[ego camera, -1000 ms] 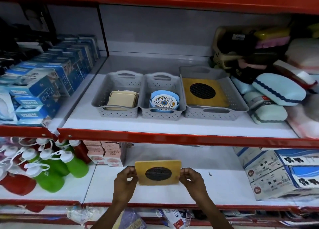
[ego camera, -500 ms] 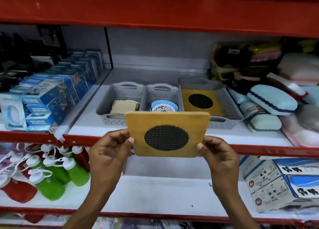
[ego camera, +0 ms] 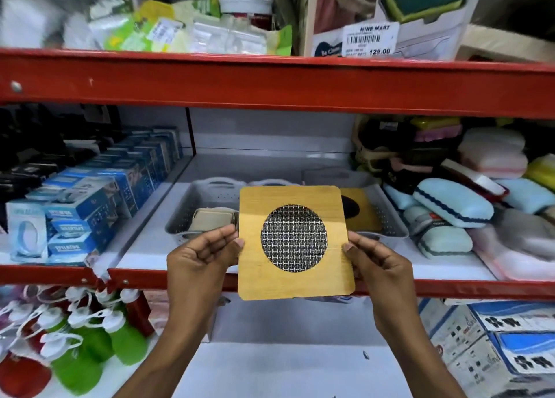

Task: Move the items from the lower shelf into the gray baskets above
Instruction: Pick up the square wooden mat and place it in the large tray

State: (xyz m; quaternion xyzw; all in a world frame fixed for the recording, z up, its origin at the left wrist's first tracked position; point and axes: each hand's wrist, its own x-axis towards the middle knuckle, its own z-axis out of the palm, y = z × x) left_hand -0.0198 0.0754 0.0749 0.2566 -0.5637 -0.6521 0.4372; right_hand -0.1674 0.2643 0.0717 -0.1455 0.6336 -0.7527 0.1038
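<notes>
A square yellow wooden mat (ego camera: 292, 280) with a round dark mesh centre is held upright in front of the middle shelf. My left hand (ego camera: 201, 255) grips its left edge and my right hand (ego camera: 375, 262) grips its right edge. Behind it stand three gray baskets. The left gray basket (ego camera: 192, 199) holds beige square pieces (ego camera: 210, 220). The middle basket is almost hidden by the mat. The right gray basket (ego camera: 387, 217) holds another yellow mat (ego camera: 360, 214), partly covered.
Blue boxes (ego camera: 90, 205) fill the shelf's left side, pastel cases (ego camera: 450, 208) the right. A red shelf beam (ego camera: 270, 82) runs overhead. On the lower shelf are green and red bottles (ego camera: 84, 346) at left and white-blue boxes (ego camera: 495, 346) at right.
Both hands lifted the yellow mat from the lower shelf up to the level of the gray baskets and tilted it upright. The view rose, showing the top shelf.
</notes>
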